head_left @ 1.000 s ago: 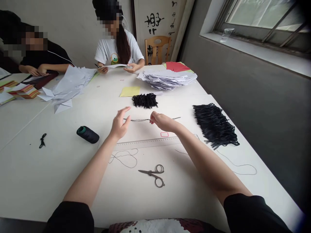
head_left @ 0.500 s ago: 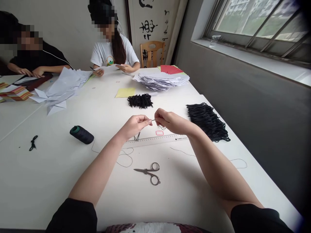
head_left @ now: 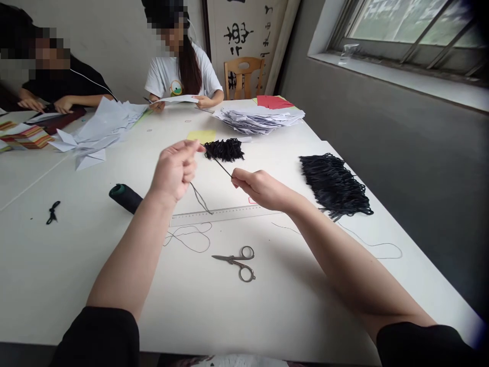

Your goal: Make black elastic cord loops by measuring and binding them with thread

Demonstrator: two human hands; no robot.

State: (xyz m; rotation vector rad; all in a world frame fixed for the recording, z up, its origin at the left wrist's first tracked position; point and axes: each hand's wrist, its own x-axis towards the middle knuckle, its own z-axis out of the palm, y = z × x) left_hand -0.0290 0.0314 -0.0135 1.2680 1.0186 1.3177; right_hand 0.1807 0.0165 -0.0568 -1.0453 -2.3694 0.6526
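Observation:
A short black cord is stretched between my two hands above the white table. My left hand pinches its upper end, and a loose loop of the cord hangs below that hand over the ruler. The lower end is gripped in the fingertips of my right hand. Behind the hands lies a small bundle of black cords. To the right of my right hand is a larger pile of black cords. Metal scissors lie nearer to me, below the ruler.
A dark thread spool lies left of my left forearm, with loose thread on the table. A knotted black cord is farther left. Stacked papers stand at the back, where two people sit handling paper.
My left hand has moved up and left, away from my right hand, and more of the black cord now shows between them. The camera view has shifted slightly.

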